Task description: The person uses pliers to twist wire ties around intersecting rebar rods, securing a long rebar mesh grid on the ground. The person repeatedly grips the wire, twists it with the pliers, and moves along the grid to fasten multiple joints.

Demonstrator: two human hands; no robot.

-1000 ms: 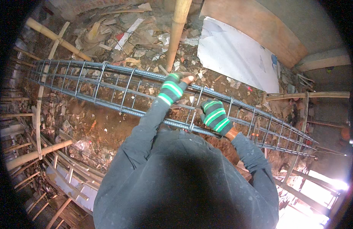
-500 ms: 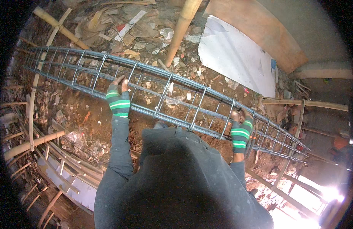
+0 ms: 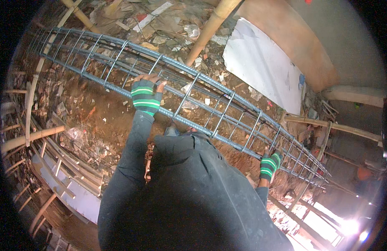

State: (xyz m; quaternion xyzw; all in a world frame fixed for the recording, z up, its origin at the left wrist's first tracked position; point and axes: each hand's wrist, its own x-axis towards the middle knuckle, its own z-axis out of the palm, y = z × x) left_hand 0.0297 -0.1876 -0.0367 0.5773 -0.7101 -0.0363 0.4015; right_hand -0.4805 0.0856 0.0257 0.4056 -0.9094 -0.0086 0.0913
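Note:
A long steel rebar cage [image 3: 201,98] of grey bars and square ties runs from the upper left to the lower right, in front of my dark jacket. My left hand [image 3: 145,93], in a green striped fingerless glove, grips a bar of the cage left of its middle. My right hand [image 3: 270,164], in a matching glove, grips a lower bar far along toward the right end. My arms are spread wide apart.
Brown dirt littered with paper and rubble [image 3: 97,113] lies below. A bamboo pole [image 3: 210,29] leans at the top. A white sheet [image 3: 264,67] lies at the upper right. Stacked timber and bars [image 3: 43,146] sit at the left.
Both hands have slid apart along the cage: the left toward the left, the right down toward the right end. The cage sits higher and closer in view.

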